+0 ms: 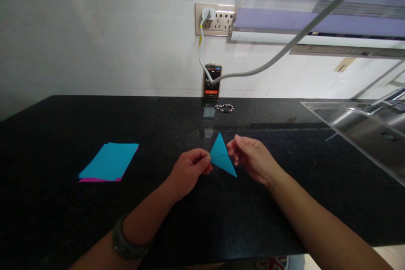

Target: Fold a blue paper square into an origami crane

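A blue sheet of paper folded into a triangle (221,156) is held up above the black countertop, with a crease across its middle. My left hand (193,171) pinches its left corner between thumb and fingers. Just beside the triangle's right edge is my right hand (251,156), its fingers loosely curled and the thumb apart from them; whether the fingertips touch the paper is hard to tell. To the left lies a stack of paper sheets (109,162), blue on top with pink showing underneath.
A phone (211,82) leans against the wall, its beaded strap (224,108) on the countertop (158,118). One white cable (201,46) runs from the wall socket (217,20); a thicker one (284,50) crosses the upper right. A steel sink (363,128) is at the right.
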`<state>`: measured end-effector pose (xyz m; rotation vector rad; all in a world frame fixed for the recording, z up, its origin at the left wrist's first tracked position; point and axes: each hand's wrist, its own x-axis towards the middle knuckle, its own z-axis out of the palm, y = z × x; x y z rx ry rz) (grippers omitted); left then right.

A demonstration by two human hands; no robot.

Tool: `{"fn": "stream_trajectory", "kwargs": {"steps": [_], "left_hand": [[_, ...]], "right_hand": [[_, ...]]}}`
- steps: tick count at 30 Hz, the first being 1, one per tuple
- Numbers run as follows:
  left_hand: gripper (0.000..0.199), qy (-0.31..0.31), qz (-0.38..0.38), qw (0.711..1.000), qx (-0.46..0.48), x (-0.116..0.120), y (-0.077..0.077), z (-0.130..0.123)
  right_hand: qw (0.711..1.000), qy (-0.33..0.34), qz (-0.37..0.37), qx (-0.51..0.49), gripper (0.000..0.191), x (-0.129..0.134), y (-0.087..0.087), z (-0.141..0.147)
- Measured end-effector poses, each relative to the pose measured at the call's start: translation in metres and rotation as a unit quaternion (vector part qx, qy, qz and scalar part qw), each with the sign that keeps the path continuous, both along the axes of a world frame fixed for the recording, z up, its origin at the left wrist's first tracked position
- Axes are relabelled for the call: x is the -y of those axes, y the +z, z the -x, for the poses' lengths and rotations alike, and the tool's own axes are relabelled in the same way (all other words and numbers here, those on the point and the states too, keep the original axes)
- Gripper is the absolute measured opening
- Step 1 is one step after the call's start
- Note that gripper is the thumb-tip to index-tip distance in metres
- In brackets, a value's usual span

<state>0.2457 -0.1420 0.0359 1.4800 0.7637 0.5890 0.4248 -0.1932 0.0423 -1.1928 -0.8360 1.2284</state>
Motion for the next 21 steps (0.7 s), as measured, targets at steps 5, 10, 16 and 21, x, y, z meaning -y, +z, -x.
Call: {"fn": "stream_trajectory", "kwargs": {"steps": [5,10,16,21], "left_hand": [[0.024,-0.015,0.12,0.991,0.063,-0.002,-0.006,-0.001],[0.027,-0.038,0.15,0.984,0.088,0.0,-0.009,-0.001],[0.028,-0.038,0.155,0.983,0.088,-0.001,-0.01,-0.001],[0.029,-0.033,0.143,0.986,0.074,-0.001,-0.009,-0.001]], "right_hand": [[0.995,0.095,-0.027,0.018,0.023,0.009,-0.006,0.02],[0.994,0.094,-0.051,0.02,0.024,0.01,-0.006,0.02],[0.994,0.088,-0.054,0.027,0.023,0.009,-0.006,0.02],[0.993,0.091,-0.059,0.034,0.018,0.009,-0.007,0.021]]}}
